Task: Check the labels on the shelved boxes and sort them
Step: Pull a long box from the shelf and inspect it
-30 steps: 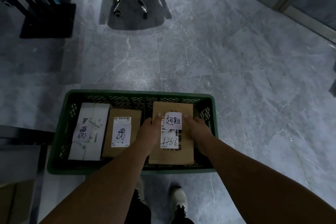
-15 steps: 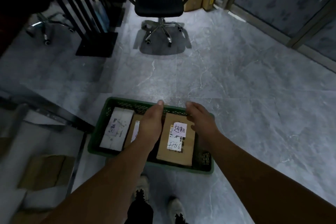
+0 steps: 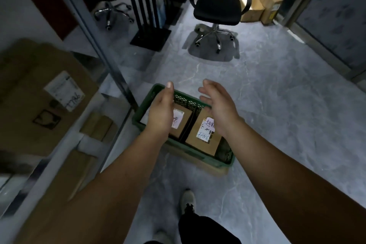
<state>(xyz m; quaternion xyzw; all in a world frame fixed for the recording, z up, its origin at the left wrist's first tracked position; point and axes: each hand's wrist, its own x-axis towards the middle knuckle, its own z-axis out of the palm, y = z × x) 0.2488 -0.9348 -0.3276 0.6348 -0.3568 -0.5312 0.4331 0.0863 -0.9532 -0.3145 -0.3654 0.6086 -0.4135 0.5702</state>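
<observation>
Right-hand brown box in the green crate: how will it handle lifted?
Brown box: plain cardboard, flat faces, so probably stiff, grippy, won't roll. Looks thin, so likely light; contents unseen. Lying flat in the green crate, edge access may be tight.

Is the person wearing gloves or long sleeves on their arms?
No. The left grip and right grip are bare hands: no gloves, rings or watch show. The left forearm and right forearm are bare too, no sleeve in view.

Open grey floor [image 3: 287, 115] lies to your right of the green crate [image 3: 198, 155]. A metal shelf post [image 3: 99, 49] and large cardboard box [image 3: 29, 95] crowd your left, and an office chair [image 3: 216, 9] stands well ahead.
</observation>
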